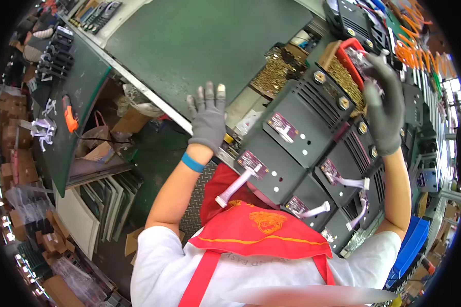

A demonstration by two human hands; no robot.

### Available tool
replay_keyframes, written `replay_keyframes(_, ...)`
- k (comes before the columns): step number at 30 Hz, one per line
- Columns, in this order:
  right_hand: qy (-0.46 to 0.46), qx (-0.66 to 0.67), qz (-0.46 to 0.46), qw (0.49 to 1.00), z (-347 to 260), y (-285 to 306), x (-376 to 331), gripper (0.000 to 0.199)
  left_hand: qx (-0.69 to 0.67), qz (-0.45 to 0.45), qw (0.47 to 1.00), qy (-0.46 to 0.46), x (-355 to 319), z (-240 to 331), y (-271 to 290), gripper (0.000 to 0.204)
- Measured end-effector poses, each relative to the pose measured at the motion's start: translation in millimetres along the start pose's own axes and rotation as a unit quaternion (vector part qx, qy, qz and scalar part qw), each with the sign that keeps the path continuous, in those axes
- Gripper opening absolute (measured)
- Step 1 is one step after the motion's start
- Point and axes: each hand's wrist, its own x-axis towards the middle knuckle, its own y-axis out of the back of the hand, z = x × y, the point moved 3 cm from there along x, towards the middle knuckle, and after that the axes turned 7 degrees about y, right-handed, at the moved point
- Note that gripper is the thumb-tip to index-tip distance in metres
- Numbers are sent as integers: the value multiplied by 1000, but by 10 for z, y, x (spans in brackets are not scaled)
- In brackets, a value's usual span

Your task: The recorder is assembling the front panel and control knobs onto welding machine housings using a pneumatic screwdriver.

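Red cloth apron: its bib [230, 225] lies nearest, just beside the lowest panels.
White ribbon-like cable: this lead [233, 189] reaches over the near panel's edge toward the apron; a sleeve or the cloth could catch it and strain its joint.
Purple circuit board: this small rectangular board [252, 162] sits on that near panel, the cable running from it; similar boards lie on the neighbouring panels.
Black slotted metal panels: several plates [299, 115] are spread between the two hands, edges close or overlapping; a knock from a forearm could make them slide and scrape.
Left hand: grey-gloved, released, fingers spread [207, 120] at the bench edge, left of the panels; contact with the surface is unclear.
Right hand: grey-gloved, fingers curved [386, 102] beside the red bin; whether it grasps anything, I cannot tell.
Small brass parts: a loose golden heap [274, 77] lies beyond the panels; a brushing cuff could scatter pieces into the slots.
Red plastic bin: its wall [349, 65] stands near the right hand; a bump could tip it.
Dark green bench: its flat top [205, 46] stretches farthest ahead.
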Motion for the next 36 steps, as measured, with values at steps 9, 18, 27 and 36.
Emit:
replay_keyframes(9, 256, -52, -306, 916, 29, -1371, 89, 30, -42, 38, 998, 26, 384, -449, -8, 69)
replay_keyframes(18, 263, -2, -268, 927, 100, -1556, -47, 19, 11, 57, 991, 118, 1280, -1358, -86, 59)
replay_keyframes(27, 229, -7, -355, 907, 187, -1543, -69, 18, 112, 68, 985, 113, 1887, -2043, -177, 65)
replay_keyframes(36, 165, 18, -384, 908, 288, -1514, 25, 16, 4, -20, 993, 115, 1804, -1247, -50, 70)
